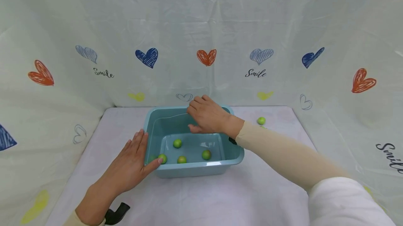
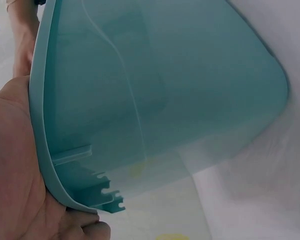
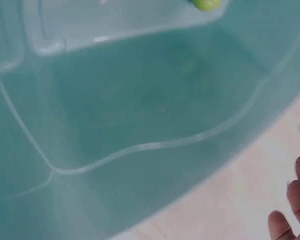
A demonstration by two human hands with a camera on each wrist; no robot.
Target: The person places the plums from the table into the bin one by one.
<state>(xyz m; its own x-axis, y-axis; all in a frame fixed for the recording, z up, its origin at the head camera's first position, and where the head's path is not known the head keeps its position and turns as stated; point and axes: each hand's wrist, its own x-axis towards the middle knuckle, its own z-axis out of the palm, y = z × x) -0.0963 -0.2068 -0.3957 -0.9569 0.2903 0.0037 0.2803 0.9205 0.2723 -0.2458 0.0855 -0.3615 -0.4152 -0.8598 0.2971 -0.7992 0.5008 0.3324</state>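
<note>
My left hand (image 1: 130,164) lies flat, fingers straight and together, against the left wall of the teal tub (image 1: 234,156), which sits mid-table toward the far edge. My right hand (image 1: 207,115) hovers over its far rim, fingers loosely bent, holding nothing. Small green fruits (image 1: 177,143) sit inside. A white cloth (image 1: 204,198) covers the table; heart-printed sheeting (image 1: 206,57) walls it in.

Even, bright, diffuse lighting throughout; shadows under the tub (image 1: 195,170) are faint and soft. Small white glints lie on the water inside the tub. The head view is sharp at the centre, with the backdrop (image 1: 201,26) bowed toward the edges. Both wrist views are soft and out of focus; the tub wall (image 2: 155,95) fills them, slightly washed out.
</note>
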